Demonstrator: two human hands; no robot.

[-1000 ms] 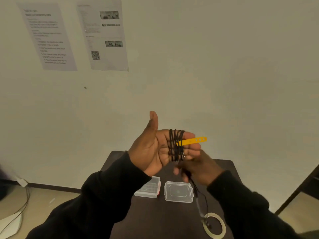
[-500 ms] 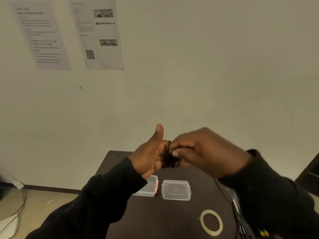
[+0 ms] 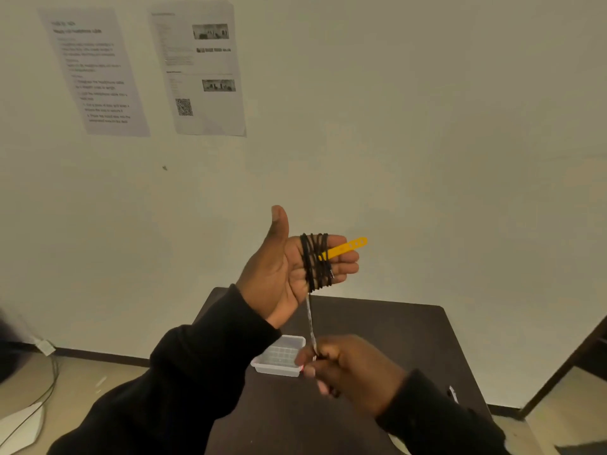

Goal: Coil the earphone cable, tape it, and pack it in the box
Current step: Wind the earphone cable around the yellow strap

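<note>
While the open left hand wears the cable, the blurred right hand pinches its tail.

A dark brown table is standing against the pale wall, carrying a small clear plastic box near its left edge. A small pale object, too blurred to identify, is lying toward the table's right edge, well apart from the box.

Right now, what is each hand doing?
Left hand: open, earphone cable coiled around its fingers.
Right hand: closed, pinching the cable's loose end.
</note>
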